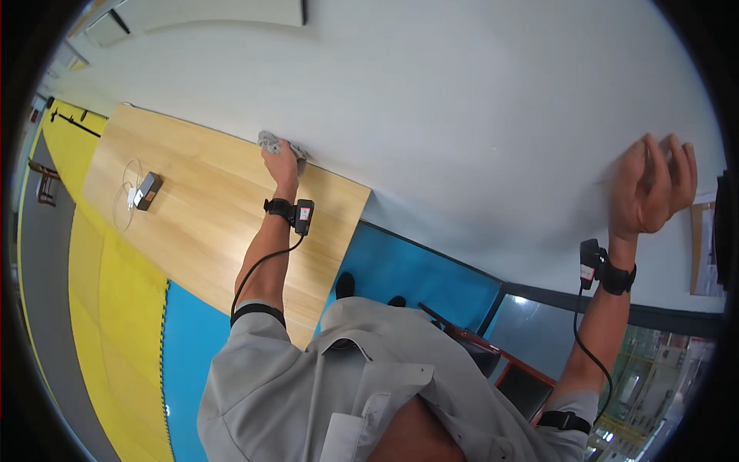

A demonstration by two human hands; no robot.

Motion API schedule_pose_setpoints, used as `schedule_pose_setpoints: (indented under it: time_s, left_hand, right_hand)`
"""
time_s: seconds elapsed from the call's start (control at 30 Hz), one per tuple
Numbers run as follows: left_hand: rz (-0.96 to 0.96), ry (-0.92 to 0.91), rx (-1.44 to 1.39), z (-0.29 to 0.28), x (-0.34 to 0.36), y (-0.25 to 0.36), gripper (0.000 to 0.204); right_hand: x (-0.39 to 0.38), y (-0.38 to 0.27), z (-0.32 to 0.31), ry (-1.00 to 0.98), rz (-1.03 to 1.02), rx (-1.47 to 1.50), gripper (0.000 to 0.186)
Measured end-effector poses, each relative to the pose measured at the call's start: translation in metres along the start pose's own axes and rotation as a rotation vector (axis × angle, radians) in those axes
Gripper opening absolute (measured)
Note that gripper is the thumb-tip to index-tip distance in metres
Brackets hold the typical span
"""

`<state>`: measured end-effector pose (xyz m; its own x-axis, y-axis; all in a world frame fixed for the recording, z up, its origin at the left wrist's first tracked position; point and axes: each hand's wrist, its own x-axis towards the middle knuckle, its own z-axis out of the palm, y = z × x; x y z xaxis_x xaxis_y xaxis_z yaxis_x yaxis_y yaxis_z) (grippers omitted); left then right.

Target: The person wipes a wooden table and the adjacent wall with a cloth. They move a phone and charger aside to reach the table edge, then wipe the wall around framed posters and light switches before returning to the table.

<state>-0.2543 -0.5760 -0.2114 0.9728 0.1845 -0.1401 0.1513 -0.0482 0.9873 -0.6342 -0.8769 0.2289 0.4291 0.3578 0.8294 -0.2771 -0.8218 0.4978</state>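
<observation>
My left hand (282, 164) is closed around a crumpled grey cloth (271, 142). It is at the far edge of a light wooden table (208, 246), close by the white wall (462, 100). Part of the cloth hangs out on the right side of the fingers. On the far right, my right hand (650, 192) is raised at the wall, with its fingers loosely bent and apart and nothing seen in them. Whether it touches the wall I cannot tell. Each wrist carries a strapped black device with a cable.
A black box (148, 191) with a white plug (132, 197) and a pale looped cable lies on the table's left part. To my right stands a dark chair with a reddish frame (502, 362). The floor is blue (416, 266) and yellow (115, 300).
</observation>
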Motion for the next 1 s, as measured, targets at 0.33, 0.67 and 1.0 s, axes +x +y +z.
schedule_pose_setpoints:
  time_s: [0.33, 0.67, 1.0]
  left_hand:
    - [0.016, -0.225, -0.064, 0.027, -0.108, -0.009, 0.055]
    - [0.085, -0.429, -0.019, 0.031, -0.193, 0.035, 0.053]
    - [0.457, -0.663, 0.152, 0.037, -0.286, 0.084, 0.049]
  right_hand:
    - [0.008, 0.004, 0.006, 0.101, -0.056, 0.036, 0.023]
    - [0.007, 0.026, -0.004, 0.062, -0.316, -0.034, 0.023]
    - [0.012, 0.032, 0.028, 0.378, -0.362, 0.090, 0.011]
